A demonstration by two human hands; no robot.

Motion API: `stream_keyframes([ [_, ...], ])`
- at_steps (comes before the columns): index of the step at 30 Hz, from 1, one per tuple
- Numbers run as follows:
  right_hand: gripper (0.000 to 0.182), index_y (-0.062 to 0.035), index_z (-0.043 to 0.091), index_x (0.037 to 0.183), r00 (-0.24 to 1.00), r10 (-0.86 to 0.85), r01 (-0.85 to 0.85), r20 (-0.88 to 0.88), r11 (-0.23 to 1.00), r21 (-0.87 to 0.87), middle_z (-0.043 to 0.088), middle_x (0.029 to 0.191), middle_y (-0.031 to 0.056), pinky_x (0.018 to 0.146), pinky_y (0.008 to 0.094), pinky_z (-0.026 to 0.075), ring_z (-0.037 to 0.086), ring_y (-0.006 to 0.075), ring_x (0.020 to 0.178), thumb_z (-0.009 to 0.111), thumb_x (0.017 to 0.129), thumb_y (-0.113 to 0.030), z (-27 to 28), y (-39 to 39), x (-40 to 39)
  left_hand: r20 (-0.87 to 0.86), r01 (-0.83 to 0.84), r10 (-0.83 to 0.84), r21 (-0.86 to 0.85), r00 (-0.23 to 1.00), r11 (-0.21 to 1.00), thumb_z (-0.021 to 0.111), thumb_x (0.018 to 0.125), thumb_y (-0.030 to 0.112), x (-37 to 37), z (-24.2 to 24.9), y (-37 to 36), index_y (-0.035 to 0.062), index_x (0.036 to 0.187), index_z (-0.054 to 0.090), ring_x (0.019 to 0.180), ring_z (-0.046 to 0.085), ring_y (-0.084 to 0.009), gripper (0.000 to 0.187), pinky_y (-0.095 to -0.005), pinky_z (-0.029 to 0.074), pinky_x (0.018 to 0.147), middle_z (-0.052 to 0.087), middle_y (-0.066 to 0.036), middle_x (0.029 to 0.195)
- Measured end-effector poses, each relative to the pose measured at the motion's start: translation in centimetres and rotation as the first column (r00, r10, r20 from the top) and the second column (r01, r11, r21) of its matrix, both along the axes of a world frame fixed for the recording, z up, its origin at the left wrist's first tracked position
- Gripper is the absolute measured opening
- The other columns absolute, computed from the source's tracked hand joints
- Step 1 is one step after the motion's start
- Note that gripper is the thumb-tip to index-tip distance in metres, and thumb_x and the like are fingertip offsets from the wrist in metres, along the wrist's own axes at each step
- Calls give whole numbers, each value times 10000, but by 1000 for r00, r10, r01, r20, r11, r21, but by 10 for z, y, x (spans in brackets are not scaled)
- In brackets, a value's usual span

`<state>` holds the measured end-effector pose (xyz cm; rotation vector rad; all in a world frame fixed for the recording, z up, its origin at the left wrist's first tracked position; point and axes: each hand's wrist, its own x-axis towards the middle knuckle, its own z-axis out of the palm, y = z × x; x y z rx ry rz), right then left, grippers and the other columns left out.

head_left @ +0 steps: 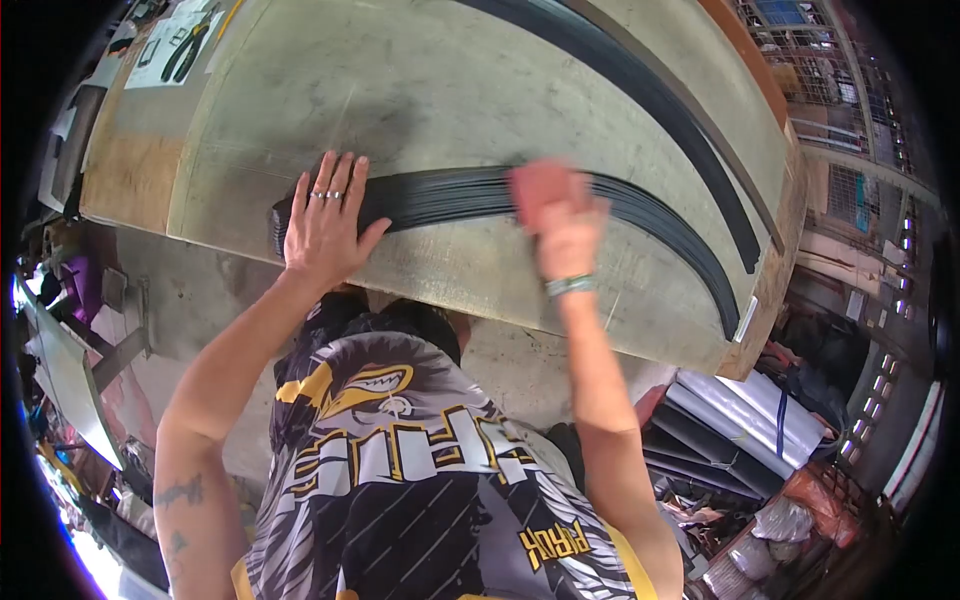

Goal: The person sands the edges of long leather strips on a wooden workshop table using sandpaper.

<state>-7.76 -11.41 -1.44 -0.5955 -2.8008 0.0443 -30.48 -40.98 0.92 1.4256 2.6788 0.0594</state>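
A stack of long, thin black strips [440,198] lies along the near edge of the worktable, curving down towards the right. My left hand [328,228] rests flat on its left end, fingers spread, with rings on one finger. Over the middle of the strips, my right hand [570,245] grips a red pad or folded cloth [540,190] that touches or hovers just above them. Both hand and pad are smeared by motion, so the pad's exact kind cannot be told.
Farther back on the worktable [420,110] lies another long curved dark strip or stack [640,90]. Black-handled pliers or cutters [187,50] sit on paper at the upper left. Silver and dark rolls [740,420] stand on the floor beyond the right corner.
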Motion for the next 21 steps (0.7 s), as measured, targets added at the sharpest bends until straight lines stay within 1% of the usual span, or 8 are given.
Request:
stream_keyframes([
  [3,537,24,719,1264,738,-674,675,43,737,-25,629,1431,300,1224,681,276,523,455,1424,442,1127,-415,-17,124,89,13,12,-12,-11,1000,1000,579,1016,577,-1,2,2,70,1677,294,1605,278,-335,881,-554,261,1284,377,-147,1690],
  [6,461,-14,665,1395,771,-530,475,-353,848,-237,644,1456,227,1210,614,326,516,446,1432,455,1138,-333,22,122,107,29,-15,16,-24,999,1000,612,1003,550,-3,5,1,56,1674,293,1603,283,-343,892,-548,270,1281,371,-154,1691],
  [10,412,26,650,1377,828,-367,283,-424,926,-248,706,1302,250,1024,466,497,681,394,1136,508,1120,-264,64,74,71,12,-5,5,-12,1000,1000,623,1004,518,0,4,4,57,1675,293,1599,297,-339,878,-542,277,1278,378,-149,1692],
  [11,421,32,622,1416,878,-259,236,-402,966,-107,665,1400,240,1115,468,449,616,404,1309,533,1101,-234,58,71,68,8,-2,2,-1,1000,1000,625,1005,510,1,3,3,57,1675,293,1598,300,-337,875,-541,278,1277,380,-146,1693],
  [12,412,-1,638,1410,921,-161,144,-355,987,-73,644,1442,229,1132,576,417,568,441,1384,620,1037,-176,40,76,71,-1,3,-3,10,1000,1000,628,1006,503,0,2,3,56,1676,292,1597,302,-336,873,-540,279,1277,381,-143,1694],
  [14,436,-73,649,1442,971,-206,201,-123,978,-54,604,1527,187,1175,672,351,481,420,1489,624,1049,-259,16,64,52,-37,14,-13,26,999,1000,635,999,511,0,-3,3,63,1667,321,1584,331,-337,864,-544,298,1265,410,-140,1678],
  [17,433,-77,677,1363,958,-243,222,-156,965,-139,597,1530,149,1176,669,344,493,408,1469,635,1017,-333,-4,10,-7,-91,44,-37,79,995,996,652,977,536,0,-9,2,72,1655,356,1568,362,-341,873,-557,328,1243,454,-145,1646],
  [21,477,-130,660,1395,973,142,-198,-180,917,-346,548,1577,64,1251,607,280,415,342,1532,709,955,-309,6,-111,-59,-119,58,-43,130,992,990,701,957,482,3,-10,4,69,1651,365,1549,395,-351,874,-557,355,1223,489,-153,1620],
])
